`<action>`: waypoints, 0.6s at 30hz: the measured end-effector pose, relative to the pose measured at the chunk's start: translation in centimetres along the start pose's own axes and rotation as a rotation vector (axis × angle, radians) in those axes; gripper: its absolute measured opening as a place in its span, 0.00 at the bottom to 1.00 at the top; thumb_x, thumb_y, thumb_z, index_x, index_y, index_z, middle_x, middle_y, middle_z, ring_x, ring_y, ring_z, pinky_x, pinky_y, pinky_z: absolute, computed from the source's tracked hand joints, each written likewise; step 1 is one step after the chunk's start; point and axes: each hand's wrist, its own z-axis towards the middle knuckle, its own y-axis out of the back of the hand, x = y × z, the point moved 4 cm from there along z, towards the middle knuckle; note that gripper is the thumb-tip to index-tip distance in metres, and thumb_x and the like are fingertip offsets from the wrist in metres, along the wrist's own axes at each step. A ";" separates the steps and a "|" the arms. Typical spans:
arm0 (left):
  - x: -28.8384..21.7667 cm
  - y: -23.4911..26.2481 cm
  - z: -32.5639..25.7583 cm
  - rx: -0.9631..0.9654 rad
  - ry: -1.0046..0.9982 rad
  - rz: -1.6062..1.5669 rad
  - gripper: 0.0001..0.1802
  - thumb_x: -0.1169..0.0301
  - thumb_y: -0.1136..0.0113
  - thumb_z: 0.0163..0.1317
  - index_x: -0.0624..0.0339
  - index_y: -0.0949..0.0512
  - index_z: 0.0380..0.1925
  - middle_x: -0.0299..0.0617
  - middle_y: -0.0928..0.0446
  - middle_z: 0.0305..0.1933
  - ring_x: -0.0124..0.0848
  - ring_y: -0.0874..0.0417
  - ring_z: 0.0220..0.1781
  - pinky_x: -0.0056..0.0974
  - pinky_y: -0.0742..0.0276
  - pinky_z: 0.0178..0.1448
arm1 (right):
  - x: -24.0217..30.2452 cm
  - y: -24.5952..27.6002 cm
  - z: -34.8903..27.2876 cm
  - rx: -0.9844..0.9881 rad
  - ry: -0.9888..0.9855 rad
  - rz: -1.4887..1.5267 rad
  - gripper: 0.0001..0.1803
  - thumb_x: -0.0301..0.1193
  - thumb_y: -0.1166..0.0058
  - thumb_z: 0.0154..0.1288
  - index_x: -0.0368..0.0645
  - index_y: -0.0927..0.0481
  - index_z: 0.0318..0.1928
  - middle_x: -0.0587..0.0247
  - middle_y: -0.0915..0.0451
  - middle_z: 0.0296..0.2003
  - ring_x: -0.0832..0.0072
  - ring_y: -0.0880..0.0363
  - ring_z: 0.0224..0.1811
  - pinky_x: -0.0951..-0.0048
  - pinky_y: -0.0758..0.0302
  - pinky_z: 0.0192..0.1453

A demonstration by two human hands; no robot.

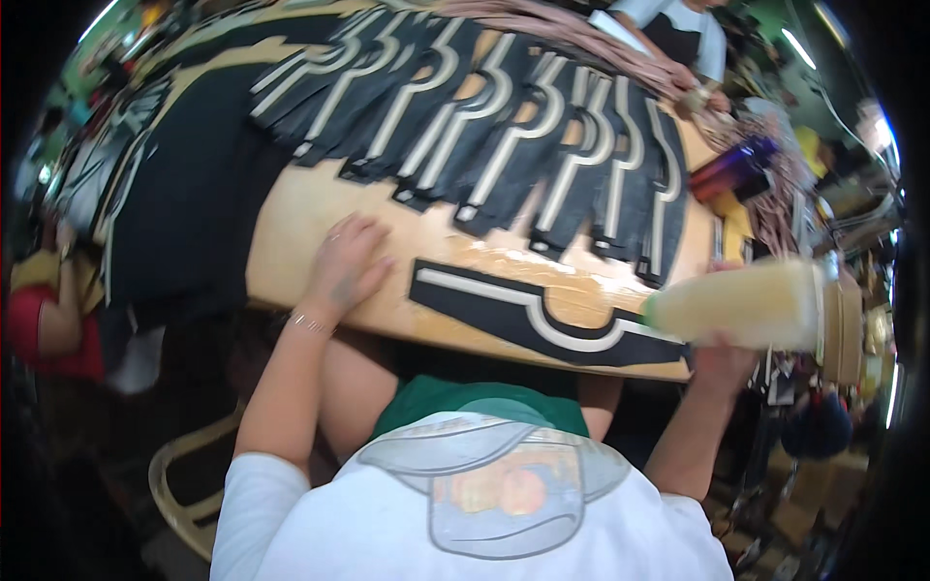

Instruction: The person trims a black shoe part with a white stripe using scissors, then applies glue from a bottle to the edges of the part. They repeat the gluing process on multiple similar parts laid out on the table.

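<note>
My right hand is wrapped around a translucent squeeze bottle of pale yellowish liquid. The bottle lies tilted nearly level, its green tip pointing left over the right end of a black cut piece. That piece lies flat near the front edge of the wooden table, with a white band along it that curves into a U. On the tabletop left of the piece rests my left hand, empty, its fingers loosely bent and thumb apart. A bracelet circles the left wrist.
Several similar black pieces overlap in a fanned row behind. Large black material drapes over the table's left side. Pinkish strips run along the back. A purple box stands at right. Co-workers' hands show at the far right.
</note>
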 end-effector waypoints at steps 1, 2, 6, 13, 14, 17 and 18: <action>0.3 -0.4 0.0 0.036 0.036 -0.015 0.21 0.61 0.41 0.48 0.56 0.29 0.43 0.46 0.33 0.51 0.46 0.37 0.58 0.50 0.40 0.59 | -2.2 -0.3 -1.1 -0.029 -0.021 -0.148 0.47 0.38 0.38 0.42 0.40 0.50 0.61 0.54 0.35 0.49 0.62 0.35 0.52 0.56 0.37 0.57; 0.3 -0.5 0.4 0.094 0.094 0.018 0.24 0.58 0.42 0.49 0.54 0.30 0.45 0.46 0.36 0.54 0.46 0.42 0.61 0.54 0.42 0.59 | -4.2 -0.9 -1.8 -0.051 -0.050 -0.301 0.47 0.37 0.38 0.42 0.40 0.50 0.61 0.53 0.34 0.48 0.62 0.33 0.50 0.57 0.37 0.56; 0.5 -1.0 0.2 0.302 0.253 0.088 0.33 0.48 0.45 0.49 0.48 0.36 0.54 0.45 0.48 0.64 0.45 0.58 0.69 0.70 0.54 0.57 | -0.9 -2.4 0.2 -0.242 0.075 -0.055 0.46 0.37 0.37 0.43 0.39 0.49 0.60 0.49 0.32 0.46 0.63 0.29 0.46 0.60 0.32 0.51; 1.5 -2.3 1.3 0.420 0.271 0.098 0.49 0.36 0.44 0.37 0.42 0.43 0.60 0.43 0.60 0.69 0.45 0.69 0.70 0.73 0.69 0.58 | -10.7 -8.9 0.2 -0.073 -0.140 -0.152 0.41 0.30 0.32 0.35 0.36 0.38 0.53 0.53 0.30 0.46 0.66 0.29 0.47 0.66 0.32 0.51; 1.4 -1.9 1.6 0.421 0.269 0.099 0.49 0.35 0.44 0.36 0.42 0.43 0.60 0.43 0.60 0.69 0.45 0.69 0.70 0.73 0.70 0.58 | -10.6 -9.7 1.4 -0.083 -0.101 -0.068 0.40 0.29 0.31 0.34 0.37 0.36 0.53 0.53 0.30 0.46 0.66 0.30 0.47 0.66 0.32 0.51; 1.5 -2.0 1.3 0.406 0.268 0.131 0.50 0.36 0.43 0.34 0.39 0.44 0.61 0.41 0.61 0.69 0.43 0.68 0.70 0.72 0.70 0.59 | -13.6 -11.5 2.9 0.134 -0.332 -0.278 0.31 0.24 0.32 0.37 0.40 0.29 0.47 0.61 0.27 0.43 0.75 0.29 0.45 0.73 0.31 0.49; 1.4 -2.1 1.4 0.416 0.272 0.135 0.51 0.36 0.42 0.33 0.39 0.44 0.61 0.40 0.61 0.69 0.43 0.68 0.70 0.72 0.70 0.59 | -14.9 -11.7 2.7 0.123 -0.370 -0.270 0.29 0.25 0.32 0.38 0.40 0.28 0.46 0.62 0.26 0.41 0.76 0.28 0.44 0.74 0.31 0.48</action>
